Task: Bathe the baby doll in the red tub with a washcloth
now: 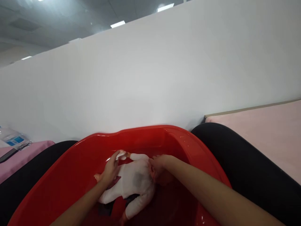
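- Doll point(129, 180) in white clothing: it lies inside the red tub point(54, 191), its long axis running mainly across the view, legs towards the left and head end towards the right. One sleeved arm points left along the far side, the other slants down to the near left.
- Left hand point(110, 172): over the legs, fingers together around a small white piece point(121, 154) beside the doll's far hand.
- Right hand point(161, 164): touching the doll at the neck end; I cannot tell whether its fingers are clamped on the collar. The head seems to lie beneath it, mostly hidden.
- Beside the tub: black edges point(237, 160) on both sides, pink covers point(265, 128) beyond them.
- Far left: a clear plastic package point(15, 138) and a dark flat object point(8, 155).
- Behind: a white partition point(145, 78), ceiling lights point(165, 7) above.
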The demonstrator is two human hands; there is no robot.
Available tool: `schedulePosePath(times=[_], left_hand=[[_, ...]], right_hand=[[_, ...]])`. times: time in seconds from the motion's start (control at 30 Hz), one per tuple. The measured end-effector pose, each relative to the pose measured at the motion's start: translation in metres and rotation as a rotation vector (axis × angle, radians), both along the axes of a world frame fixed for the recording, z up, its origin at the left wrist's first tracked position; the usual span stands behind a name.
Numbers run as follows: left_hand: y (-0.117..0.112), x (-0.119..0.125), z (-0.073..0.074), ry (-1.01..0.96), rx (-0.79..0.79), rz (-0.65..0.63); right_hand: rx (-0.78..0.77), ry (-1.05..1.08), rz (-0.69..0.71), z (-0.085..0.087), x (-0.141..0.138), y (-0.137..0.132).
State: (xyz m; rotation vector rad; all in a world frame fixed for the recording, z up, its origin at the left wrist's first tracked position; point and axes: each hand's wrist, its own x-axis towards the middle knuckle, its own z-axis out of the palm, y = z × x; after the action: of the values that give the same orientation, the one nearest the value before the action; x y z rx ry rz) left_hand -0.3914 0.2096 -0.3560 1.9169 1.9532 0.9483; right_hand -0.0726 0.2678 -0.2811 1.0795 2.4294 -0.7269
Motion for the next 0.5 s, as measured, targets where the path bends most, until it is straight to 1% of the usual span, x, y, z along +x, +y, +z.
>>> schedulePosePath(times=[0.07,0.13,0.2,0.23,0.27,0.33,0.4,0.5], left_hand=[[0.015,0.041,-0.002,-0.078,0.01,-0.185],[0.027,0.075,-0.005,0.002,-0.061,-0.404],[0.035,0.095,-0.009,0.077,-0.137,-0.552],[0.038,0.098,-0.01,0.106,-0.165,-0.591],[0.041,0.098,-0.011,0.125,-0.183,-0.601],[0.044,0.086,-0.01,0.165,-0.209,-0.582],[0.045,0.066,-0.006,0.171,-0.214,-0.519],[0.039,0.033,0.004,0.121,-0.187,-0.373]], right_hand=[[-0.008,0.017,0.001,0.002,0.001,-0.001],[-0.016,0.034,-0.005,0.003,0.001,-0.002],[-0.022,0.037,-0.004,0.004,0.001,-0.002],[-0.021,0.033,0.0,0.004,0.001,-0.002],[-0.017,0.027,0.004,0.005,0.001,-0.002],[-0.011,0.02,0.006,0.004,0.0,-0.001],[-0.009,0.008,-0.003,0.004,0.0,-0.002],[-0.006,-0.011,-0.013,0.004,0.0,-0.004]])
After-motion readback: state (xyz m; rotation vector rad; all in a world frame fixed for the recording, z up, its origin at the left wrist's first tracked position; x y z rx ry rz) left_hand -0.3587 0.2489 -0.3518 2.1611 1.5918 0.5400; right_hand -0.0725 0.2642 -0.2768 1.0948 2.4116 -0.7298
